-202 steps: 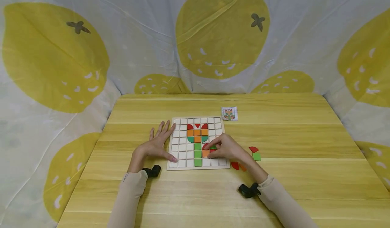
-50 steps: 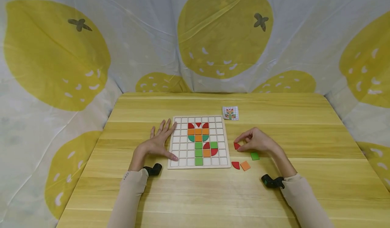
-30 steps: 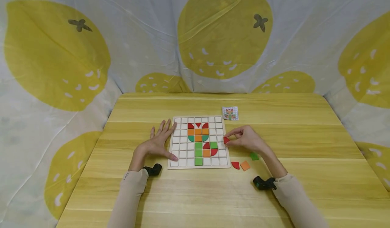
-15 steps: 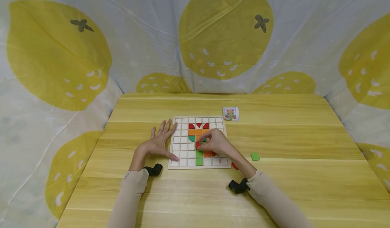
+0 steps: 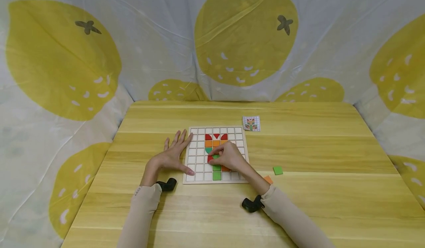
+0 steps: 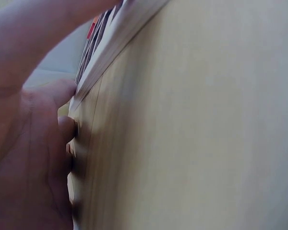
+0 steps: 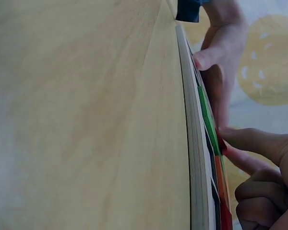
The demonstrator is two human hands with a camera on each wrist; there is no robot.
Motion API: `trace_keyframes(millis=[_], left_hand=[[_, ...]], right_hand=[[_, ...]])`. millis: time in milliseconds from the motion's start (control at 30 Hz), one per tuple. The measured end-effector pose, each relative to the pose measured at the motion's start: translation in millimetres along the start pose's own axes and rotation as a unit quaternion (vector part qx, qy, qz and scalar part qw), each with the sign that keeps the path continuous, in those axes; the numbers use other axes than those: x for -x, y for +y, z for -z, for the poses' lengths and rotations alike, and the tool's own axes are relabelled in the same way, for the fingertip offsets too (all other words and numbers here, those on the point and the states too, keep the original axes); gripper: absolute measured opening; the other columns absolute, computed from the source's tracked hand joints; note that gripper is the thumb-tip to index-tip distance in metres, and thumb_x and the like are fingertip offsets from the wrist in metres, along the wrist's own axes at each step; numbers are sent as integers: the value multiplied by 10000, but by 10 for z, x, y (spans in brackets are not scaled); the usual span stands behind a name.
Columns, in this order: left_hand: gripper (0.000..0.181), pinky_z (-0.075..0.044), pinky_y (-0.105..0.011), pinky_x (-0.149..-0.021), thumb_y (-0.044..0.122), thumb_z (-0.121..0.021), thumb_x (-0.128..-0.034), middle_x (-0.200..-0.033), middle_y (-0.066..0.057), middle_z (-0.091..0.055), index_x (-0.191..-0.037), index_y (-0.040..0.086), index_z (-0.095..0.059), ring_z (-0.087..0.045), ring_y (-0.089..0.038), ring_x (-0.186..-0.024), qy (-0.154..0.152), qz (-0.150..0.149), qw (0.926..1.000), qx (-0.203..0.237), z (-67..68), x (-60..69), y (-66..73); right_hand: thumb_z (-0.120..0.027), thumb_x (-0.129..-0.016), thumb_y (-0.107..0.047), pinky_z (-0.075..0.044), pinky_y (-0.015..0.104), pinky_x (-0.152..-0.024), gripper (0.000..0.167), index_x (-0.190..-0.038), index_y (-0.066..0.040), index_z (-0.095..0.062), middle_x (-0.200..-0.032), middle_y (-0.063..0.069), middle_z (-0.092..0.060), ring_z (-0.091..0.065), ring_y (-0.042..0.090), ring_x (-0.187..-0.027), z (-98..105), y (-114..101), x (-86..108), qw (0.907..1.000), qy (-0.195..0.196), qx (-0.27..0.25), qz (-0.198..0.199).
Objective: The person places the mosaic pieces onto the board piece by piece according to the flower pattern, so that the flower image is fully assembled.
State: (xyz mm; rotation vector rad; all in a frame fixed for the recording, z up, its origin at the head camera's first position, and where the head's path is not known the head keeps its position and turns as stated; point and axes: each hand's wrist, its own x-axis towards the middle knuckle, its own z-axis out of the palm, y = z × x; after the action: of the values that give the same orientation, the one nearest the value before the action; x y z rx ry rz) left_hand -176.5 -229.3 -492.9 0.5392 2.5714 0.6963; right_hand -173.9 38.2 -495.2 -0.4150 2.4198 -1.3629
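Observation:
A wooden grid board [image 5: 196, 168] lies on the table, with coloured tiles forming a flower on it. My left hand [image 5: 170, 157] spreads over the board's left side, thumb and fingertips at its edge; the left wrist view shows that hand [image 6: 29, 148] beside the board's side [image 6: 113, 48]. Between thumb and fingers, my right hand [image 5: 230, 157] pinches a red quarter-circle tile [image 5: 210, 159] at a cell left of the green stem tiles [image 5: 217, 175]. That red tile [image 7: 222, 143] also shows in the right wrist view. The right hand covers part of the pattern.
A small pattern card [image 5: 251, 123] lies beyond the board's right corner. To the right are a loose green square tile [image 5: 277, 170] and an orange tile [image 5: 268, 180], partly covered by the right forearm. A lemon-print cloth [image 5: 245, 34] hangs behind the table.
My right hand has taken a red quarter-circle tile from the table right of the board and carried it left across to the stem's left side. The left hand has stayed in place.

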Motion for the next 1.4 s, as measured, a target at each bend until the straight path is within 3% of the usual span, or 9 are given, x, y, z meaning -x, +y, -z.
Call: trace_keyframes(millis=[367, 633, 900, 1400], left_hand=[[1436, 184, -707, -1207, 585, -925, -673, -1733, -147, 202, -1680, 165, 9, 237, -395, -1591, -16, 33, 10000, -54, -2, -10, -15], [1431, 178, -715, -1204, 574, -930, -671, -1735, -157, 189, -1681, 158, -5, 229, -404, -1591, 19, -13, 10000, -81, 13, -11, -7], [1435, 178, -716, -1203, 578, -932, -666, -1735, -157, 189, -1681, 155, -9, 228, -407, -1591, 7, 4, 10000, -58, 5, -10, -4], [1438, 181, -714, -1204, 585, -927, -668, -1735, -148, 195, -1681, 164, 3, 233, -400, -1591, 15, -8, 10000, -76, -4, -10, -19]], right_hand=[[-913, -777, -138, -204, 229, -522, 135, -894, -115, -850, -671, -24, -661, -272, 91, -527, 7, 22, 16, 9999, 129, -86, -40], [-906, -793, -151, -214, 214, -489, 109, -876, -105, -852, -499, -51, -478, -312, 86, -487, -34, 2, -6, 9997, 212, 63, -34], [-917, -779, -179, -250, 222, -492, 102, -835, -130, -847, -560, -35, -574, -372, 91, -509, -58, -48, 41, 9983, 395, 407, -161], [-890, -807, -162, -220, 198, -454, 91, -874, -113, -854, -463, -67, -458, -340, 57, -448, -61, -24, 44, 9982, 384, 451, 41]])
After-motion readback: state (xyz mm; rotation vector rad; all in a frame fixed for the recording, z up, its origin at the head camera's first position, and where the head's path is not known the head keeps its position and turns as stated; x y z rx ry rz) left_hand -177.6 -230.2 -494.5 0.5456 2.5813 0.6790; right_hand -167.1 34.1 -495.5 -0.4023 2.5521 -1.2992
